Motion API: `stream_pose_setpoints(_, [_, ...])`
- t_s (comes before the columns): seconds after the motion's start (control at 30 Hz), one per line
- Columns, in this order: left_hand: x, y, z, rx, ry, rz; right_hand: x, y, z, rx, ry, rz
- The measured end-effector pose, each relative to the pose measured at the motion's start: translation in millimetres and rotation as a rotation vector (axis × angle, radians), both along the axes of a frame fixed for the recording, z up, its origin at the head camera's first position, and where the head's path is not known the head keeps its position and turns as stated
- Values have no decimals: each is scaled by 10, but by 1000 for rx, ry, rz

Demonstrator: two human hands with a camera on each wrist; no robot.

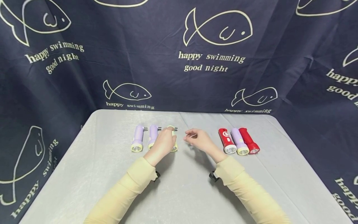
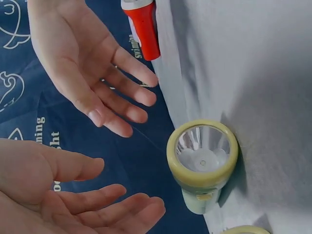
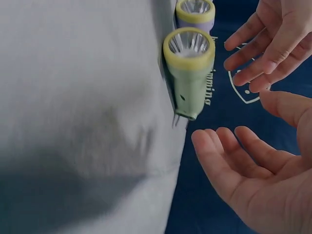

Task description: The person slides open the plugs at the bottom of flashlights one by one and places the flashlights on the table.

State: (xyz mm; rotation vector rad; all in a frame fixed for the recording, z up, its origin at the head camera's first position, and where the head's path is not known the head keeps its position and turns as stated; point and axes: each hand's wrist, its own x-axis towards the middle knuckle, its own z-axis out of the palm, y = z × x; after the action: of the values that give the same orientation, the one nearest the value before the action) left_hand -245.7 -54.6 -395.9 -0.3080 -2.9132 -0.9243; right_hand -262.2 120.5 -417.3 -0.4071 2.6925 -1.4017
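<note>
My left hand hovers by a pale green flashlight with a yellow head rim, partly hiding it in the head view. Two metal plug prongs stick out of its tail end. In the left wrist view the left hand's loosely bent fingers stand apart from this flashlight and hold nothing. My right hand is in the air to the right of it, fingers relaxed and holding nothing. Left of the green one lie two purple flashlights with yellow rims, the nearer one partly covered by the left hand.
On the right of the grey-covered table lie a red flashlight with a white rim, a purple one and an all-red one, close together. A dark blue curtain with fish drawings hangs behind the table's far edge.
</note>
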Motion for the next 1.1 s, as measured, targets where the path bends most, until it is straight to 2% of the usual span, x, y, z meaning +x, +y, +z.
stream_pose_setpoints(0.23, [-5, 68, 21, 11, 113, -22, 53, 130, 89, 113, 206, -16])
stream_pose_setpoints(0.5, [-8, 157, -2, 44, 242, -38, 142, 270, 174, 279, 409, -126])
stream_pose_setpoints(0.67, [-17, 202, -26, 58, 292, -67, 180, 403, 141, 361, 457, -207])
stream_pose_setpoints(0.83, [-25, 248, -62, 55, 314, -75, 188, 557, 83, 446, 488, -275])
stream_pose_setpoints(1.1, [-51, 360, -132, 60, 339, -111, 196, 770, -21, 513, 555, -314])
